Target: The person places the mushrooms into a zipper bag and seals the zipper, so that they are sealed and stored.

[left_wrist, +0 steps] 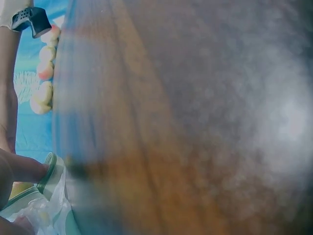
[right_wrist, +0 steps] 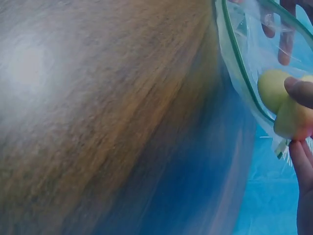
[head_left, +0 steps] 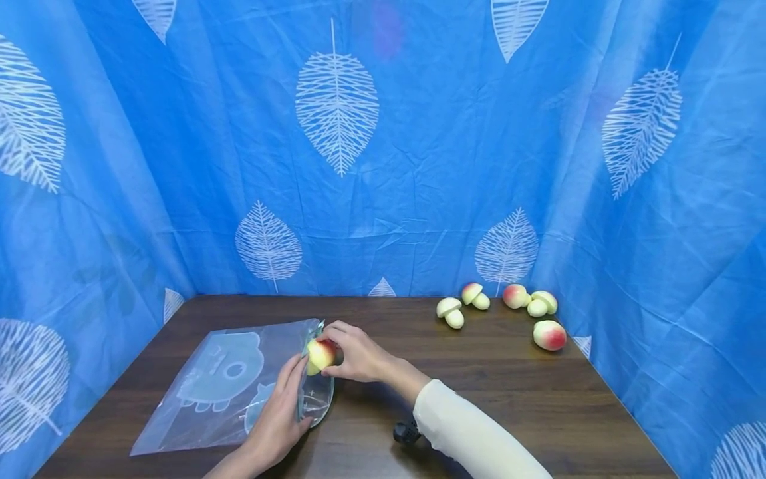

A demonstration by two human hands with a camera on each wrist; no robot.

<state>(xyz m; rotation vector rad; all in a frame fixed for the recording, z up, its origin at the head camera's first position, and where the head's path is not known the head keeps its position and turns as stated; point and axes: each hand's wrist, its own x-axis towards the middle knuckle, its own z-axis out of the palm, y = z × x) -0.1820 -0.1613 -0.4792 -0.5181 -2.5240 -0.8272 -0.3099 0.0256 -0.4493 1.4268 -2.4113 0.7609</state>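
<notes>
Right hand (head_left: 354, 352) pinches red-yellow toy mushroom (head_left: 321, 355) at mouth of printed zip bag (head_left: 191, 416), apparently not fully in; left hand (head_left: 276, 418) grips bag beside mouth, fingers nearly straight; five other toy mushrooms (head_left: 514, 296) lie outside on wooden table (head_left: 479, 379), seemingly left to do.

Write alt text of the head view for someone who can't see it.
A person's right hand holds a red and yellow mushroom at the mouth of a clear plastic bag, which the left hand touches, on a dark brown table. More mushrooms lie at the far right, before blue cloth patterned with white leaves.
</notes>
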